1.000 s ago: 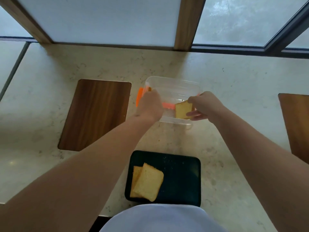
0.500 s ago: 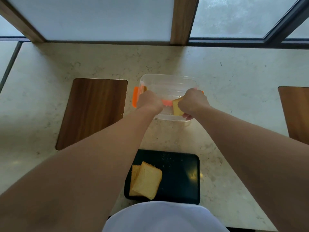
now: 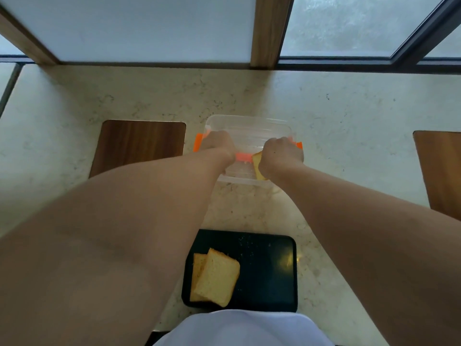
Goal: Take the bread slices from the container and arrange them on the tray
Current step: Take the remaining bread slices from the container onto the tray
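Note:
A clear plastic container (image 3: 249,126) with orange clips stands on the pale stone counter ahead of me. My left hand (image 3: 219,143) grips its left rim. Inside the container my right hand (image 3: 280,154) is closed on a yellow bread slice (image 3: 258,166), which is mostly hidden under the fingers. Close to my body lies a black tray (image 3: 269,270). Two bread slices (image 3: 215,278) rest overlapped on its left half, the upper one tilted across the lower.
A dark wooden board (image 3: 139,146) lies left of the container and another wooden board (image 3: 441,171) sits at the right edge. A window frame with a wooden post (image 3: 270,31) runs along the far side of the counter (image 3: 349,116). Crumbs dot the tray.
My right hand has gone deeper into the container and closed further over the slice, which now shows less. My left hand stays on the rim. The view has shifted slightly.

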Demonstrator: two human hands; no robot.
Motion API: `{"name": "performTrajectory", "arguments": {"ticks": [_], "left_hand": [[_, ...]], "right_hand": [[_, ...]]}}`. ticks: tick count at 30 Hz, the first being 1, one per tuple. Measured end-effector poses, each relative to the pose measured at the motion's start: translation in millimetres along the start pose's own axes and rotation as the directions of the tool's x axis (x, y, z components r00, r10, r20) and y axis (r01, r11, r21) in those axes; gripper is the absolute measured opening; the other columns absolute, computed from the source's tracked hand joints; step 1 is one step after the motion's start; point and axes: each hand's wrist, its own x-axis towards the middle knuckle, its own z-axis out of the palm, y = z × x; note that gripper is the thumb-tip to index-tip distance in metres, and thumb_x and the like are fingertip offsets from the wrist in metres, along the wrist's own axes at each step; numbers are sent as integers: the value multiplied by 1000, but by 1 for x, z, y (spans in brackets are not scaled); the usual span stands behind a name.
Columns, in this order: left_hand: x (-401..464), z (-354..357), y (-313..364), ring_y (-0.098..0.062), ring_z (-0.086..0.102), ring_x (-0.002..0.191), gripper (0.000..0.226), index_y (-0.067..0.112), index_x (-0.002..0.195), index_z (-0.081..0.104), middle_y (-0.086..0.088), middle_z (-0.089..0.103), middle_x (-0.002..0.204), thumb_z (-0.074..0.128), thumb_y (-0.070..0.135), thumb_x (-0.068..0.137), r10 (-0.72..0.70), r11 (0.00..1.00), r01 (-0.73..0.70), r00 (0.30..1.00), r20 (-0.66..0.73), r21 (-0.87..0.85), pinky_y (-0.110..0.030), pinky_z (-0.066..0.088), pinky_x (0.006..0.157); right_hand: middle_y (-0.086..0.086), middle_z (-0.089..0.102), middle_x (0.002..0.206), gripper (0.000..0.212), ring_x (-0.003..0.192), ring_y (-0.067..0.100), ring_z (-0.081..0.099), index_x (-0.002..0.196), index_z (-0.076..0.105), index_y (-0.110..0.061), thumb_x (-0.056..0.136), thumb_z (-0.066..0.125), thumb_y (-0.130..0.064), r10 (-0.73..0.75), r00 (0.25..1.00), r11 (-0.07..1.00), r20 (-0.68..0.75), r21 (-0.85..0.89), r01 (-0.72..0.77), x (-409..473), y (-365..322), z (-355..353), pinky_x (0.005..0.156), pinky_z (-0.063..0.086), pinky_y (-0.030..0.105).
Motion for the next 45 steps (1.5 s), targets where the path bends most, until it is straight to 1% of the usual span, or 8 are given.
{"name": "performTrajectory", "arguments": {"ticks": [7, 13, 19, 27, 33, 37, 41, 45], "left_hand": [[12, 4, 4, -21, 70, 58, 16, 6, 88, 60, -8, 67, 67, 46, 1, 92, 4, 1000, -5, 1000, -15, -21, -28, 49, 49], [16, 3, 5, -26, 67, 80, 22, 4, 102, 64, -10, 66, 89, 50, -3, 86, 24, 998, -22, 999, -27, 50, -30, 44, 55], [9, -7, -1, -19, 51, 57, 19, 11, 66, 48, -3, 50, 65, 49, -1, 81, 43, 999, -44, 995, -95, -9, -25, 35, 48], [-19, -76, -5, -14, 64, 52, 13, 8, 79, 62, -6, 64, 63, 56, 17, 87, 121, 975, -165, 956, -267, -151, -26, 52, 54], [-96, -103, -27, -11, 61, 55, 2, 20, 88, 61, -2, 63, 75, 62, 21, 87, 173, 819, -357, 900, -401, -449, -16, 42, 39], [-166, -55, -87, -5, 56, 47, 16, 20, 107, 61, -1, 68, 83, 65, 25, 92, 197, 591, -399, 914, -355, -701, -17, 44, 40], [-223, 35, -159, -11, 48, 42, 16, 17, 106, 65, -3, 62, 63, 68, 24, 91, 118, 431, -133, 989, -90, -892, -18, 37, 36], [-248, 106, -209, -10, 46, 38, 15, 16, 108, 64, -4, 55, 51, 66, 18, 93, -114, 447, 84, 993, 36, -891, -19, 33, 35]], "right_hand": [[8, 66, 95, 61, 88, 30, 67, 143, 28, 0, 87, 52, -5, 139, 988, 941, 63, 302, -152, 11, 1, 5, 57, 42, 32], [7, 70, 91, 17, 83, 25, 69, 73, 48, -16, 81, 51, -2, 61, 989, 950, 134, 297, -98, 6, -3, 4, 61, 48, 30], [3, 52, 72, 18, 57, 17, 50, 69, 46, -15, 78, 52, -1, 48, 997, 959, 54, 278, -61, -1, 0, -5, 46, 33, 26], [8, 68, 72, 7, 62, 20, 66, 76, 58, -10, 75, 52, -6, 65, 994, 884, -84, 466, -19, -30, 10, -63, 53, 47, 27], [-3, 65, 58, 9, 41, 6, 63, 76, 65, -17, 79, 61, -24, 39, 957, 638, -288, 744, 198, -102, 39, -90, 38, 43, 15], [-9, 51, 47, 9, 39, 8, 48, 78, 69, -19, 84, 65, -24, 21, 972, 262, -234, 940, 220, -178, 82, -44, 34, 32, 16], [-3, 42, 61, 10, 47, 11, 32, 90, 72, -8, 92, 63, -14, 33, 999, -81, -3, 997, 5, -235, 117, 46, 40, 22, 24], [0, 41, 61, 13, 45, 11, 28, 91, 76, -16, 94, 64, -16, 143, 985, -20, 94, 996, -92, -264, 125, 111, 41, 19, 26]]}}
